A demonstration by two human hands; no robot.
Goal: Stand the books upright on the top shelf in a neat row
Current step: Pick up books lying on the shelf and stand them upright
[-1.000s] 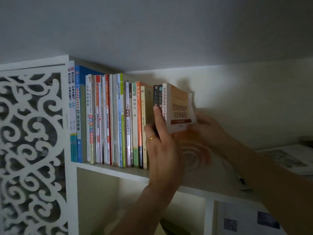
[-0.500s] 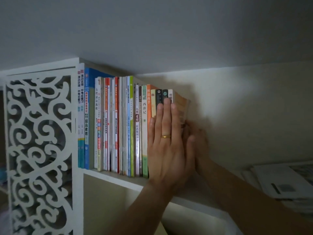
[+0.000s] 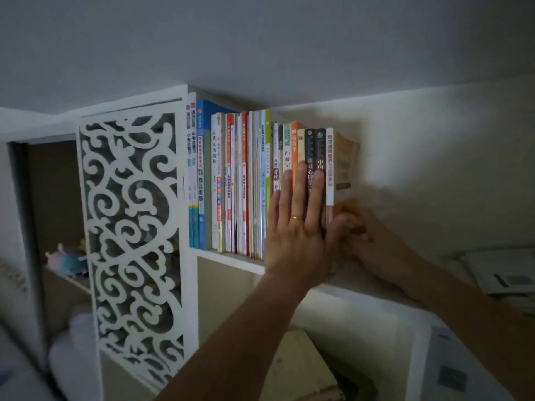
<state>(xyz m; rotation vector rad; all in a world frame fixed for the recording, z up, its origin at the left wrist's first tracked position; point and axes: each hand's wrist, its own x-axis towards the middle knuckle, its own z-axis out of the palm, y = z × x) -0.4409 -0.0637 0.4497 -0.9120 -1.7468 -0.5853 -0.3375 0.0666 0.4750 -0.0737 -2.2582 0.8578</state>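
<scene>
Head view, books [image 3: 254, 183]: stood upright in a tight row on the top shelf [image 3: 228, 257], spines facing out, starting against the white fretwork panel [image 3: 130, 227].
Head view, left hand [image 3: 298, 227]: lay flat with straight fingers against the spines at the row's right end, a gold ring on one finger; nothing in its grip.
Head view, end book [image 3: 337, 166]: white spine, orange cover, last on the right, just beside the left fingertips.
Head view, right hand [image 3: 359, 235]: blurred, low beside the end book's cover; whether its grip held the book could not be told.
Head view, papers [image 3: 503, 273]: lay flat far right, well apart from the row.
</scene>
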